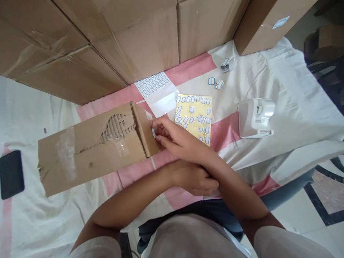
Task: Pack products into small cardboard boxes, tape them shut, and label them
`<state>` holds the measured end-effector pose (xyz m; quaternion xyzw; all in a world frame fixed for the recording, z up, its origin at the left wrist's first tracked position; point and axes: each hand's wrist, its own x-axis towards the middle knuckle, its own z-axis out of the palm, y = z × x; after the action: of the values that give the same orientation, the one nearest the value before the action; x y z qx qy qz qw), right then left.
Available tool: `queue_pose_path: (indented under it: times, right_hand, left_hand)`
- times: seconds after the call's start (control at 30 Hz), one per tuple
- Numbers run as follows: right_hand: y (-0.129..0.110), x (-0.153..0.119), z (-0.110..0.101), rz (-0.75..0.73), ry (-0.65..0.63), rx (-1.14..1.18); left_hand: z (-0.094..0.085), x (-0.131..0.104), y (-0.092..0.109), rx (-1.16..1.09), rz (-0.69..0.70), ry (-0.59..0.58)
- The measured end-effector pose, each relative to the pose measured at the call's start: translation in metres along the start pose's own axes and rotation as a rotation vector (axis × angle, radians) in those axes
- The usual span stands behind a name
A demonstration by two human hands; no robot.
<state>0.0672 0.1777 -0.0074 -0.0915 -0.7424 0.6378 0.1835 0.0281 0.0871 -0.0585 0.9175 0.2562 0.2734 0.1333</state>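
Note:
My right hand [172, 136] reaches left across my left forearm, thumb and fingers pinched on a small blue-edged label [154, 132] beside the end flap of a long cardboard box [88, 154]. Below it my left hand [196, 178] rests under the right forearm with its fingers curled; whether anything is inside them is hidden. A yellow sheet [192, 123] with many small blue-edged labels lies partly under my right hand. Behind it is a white sheet [161, 96] bearing rows of similar labels.
Large taped cartons [145, 46] stand along the back, another carton [264, 27] at the back right. Loose labels [211, 81] lie near them. A white tape dispenser [255, 118] sits at the right, a dark phone [12, 174] at the far left.

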Motion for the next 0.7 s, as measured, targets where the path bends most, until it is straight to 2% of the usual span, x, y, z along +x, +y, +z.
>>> queue_pose_path:
  times: [0.2, 0.3, 0.43, 0.53, 0.63, 0.7]
  right_hand:
    - [0.002, -0.001, 0.000, 0.054, 0.082, -0.072]
    - [0.006, 0.000, 0.000, 0.003, 0.129, -0.094]
    - [0.008, -0.001, 0.001, -0.069, 0.117, -0.037]
    - [0.005, -0.001, 0.001, -0.084, 0.123, -0.040]
    - [0.003, -0.003, -0.001, -0.069, 0.145, -0.056]
    - [0.003, -0.003, -0.003, -0.064, 0.178, -0.074]
  left_hand:
    - [-0.003, 0.000, 0.002, 0.006, -0.038, 0.017]
    - [-0.002, 0.000, 0.003, 0.032, -0.039, 0.031]
    - [0.002, -0.001, 0.000, 0.061, -0.005, 0.116]
    - [0.001, 0.002, 0.000, 0.148, 0.073, 0.195]
    - [-0.010, 0.008, 0.012, 0.228, 0.095, 0.327]
    - [-0.028, 0.011, 0.030, 0.286, 0.055, 0.385]
